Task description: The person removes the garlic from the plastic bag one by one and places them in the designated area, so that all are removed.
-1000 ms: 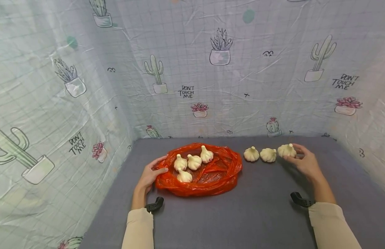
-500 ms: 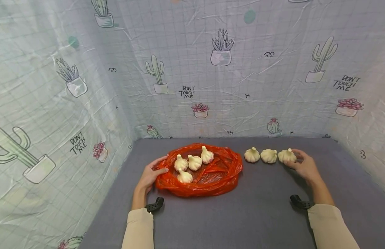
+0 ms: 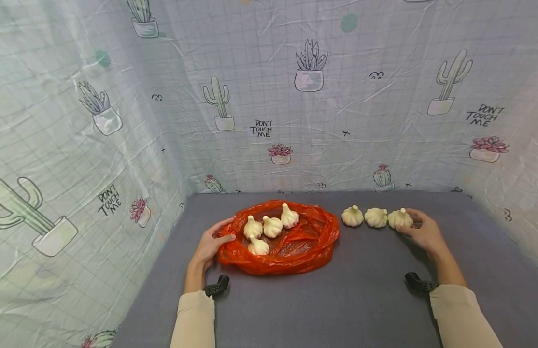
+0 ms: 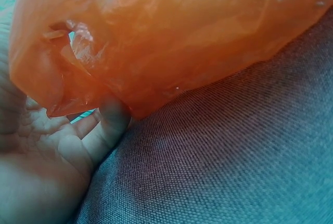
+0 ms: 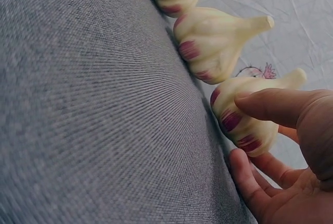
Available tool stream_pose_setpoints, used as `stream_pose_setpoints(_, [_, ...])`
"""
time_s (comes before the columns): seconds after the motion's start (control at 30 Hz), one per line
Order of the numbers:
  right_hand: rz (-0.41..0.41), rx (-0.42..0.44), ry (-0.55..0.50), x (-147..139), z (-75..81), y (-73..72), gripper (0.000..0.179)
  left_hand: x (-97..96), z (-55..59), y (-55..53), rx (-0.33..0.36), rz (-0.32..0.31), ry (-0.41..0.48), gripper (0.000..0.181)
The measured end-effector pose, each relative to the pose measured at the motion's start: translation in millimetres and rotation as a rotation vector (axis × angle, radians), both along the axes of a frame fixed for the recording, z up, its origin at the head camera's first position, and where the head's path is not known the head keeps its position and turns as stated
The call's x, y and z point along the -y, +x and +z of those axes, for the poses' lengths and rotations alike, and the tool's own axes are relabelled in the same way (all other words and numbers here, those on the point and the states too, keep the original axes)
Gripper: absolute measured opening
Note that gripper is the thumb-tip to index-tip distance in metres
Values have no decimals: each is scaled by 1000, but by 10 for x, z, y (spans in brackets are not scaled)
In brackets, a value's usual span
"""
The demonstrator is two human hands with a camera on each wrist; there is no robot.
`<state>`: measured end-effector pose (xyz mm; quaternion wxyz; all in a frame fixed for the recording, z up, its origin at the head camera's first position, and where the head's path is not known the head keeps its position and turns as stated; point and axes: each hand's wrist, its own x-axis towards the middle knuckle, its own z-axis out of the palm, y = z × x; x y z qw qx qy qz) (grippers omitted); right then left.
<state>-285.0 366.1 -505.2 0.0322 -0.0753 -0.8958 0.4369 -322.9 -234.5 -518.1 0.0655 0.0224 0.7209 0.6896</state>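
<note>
Along the grey table's (image 3: 317, 309) left side, I see the left hand (image 3: 206, 245) pinching the rim of the red bag (image 3: 275, 266) between thumb and fingers. Four garlic bulbs (image 3: 272, 227) sit inside. Rightward, two loose bulbs (image 3: 375, 218) stand beside an end bulb (image 3: 398, 219), gripped by the right hand (image 3: 427, 235), thumb in front.

Beneath your fingers (image 5: 248, 178), a grey woven surface (image 3: 312, 309); beyond them, you face wrinkled, pale sheeting (image 3: 251, 53) printed with cacti (image 3: 215, 96).
</note>
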Motion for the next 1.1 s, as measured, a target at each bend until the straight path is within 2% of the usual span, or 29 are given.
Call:
stream_pose_setpoints(0.63, [38,51,10,-29,9,-11,86,9,4,-12,9,-4,-1,59])
stream_pose_setpoints(1.1, [52,40,15,-45,11,-7,86,13,4,3,-4,-7,0,58])
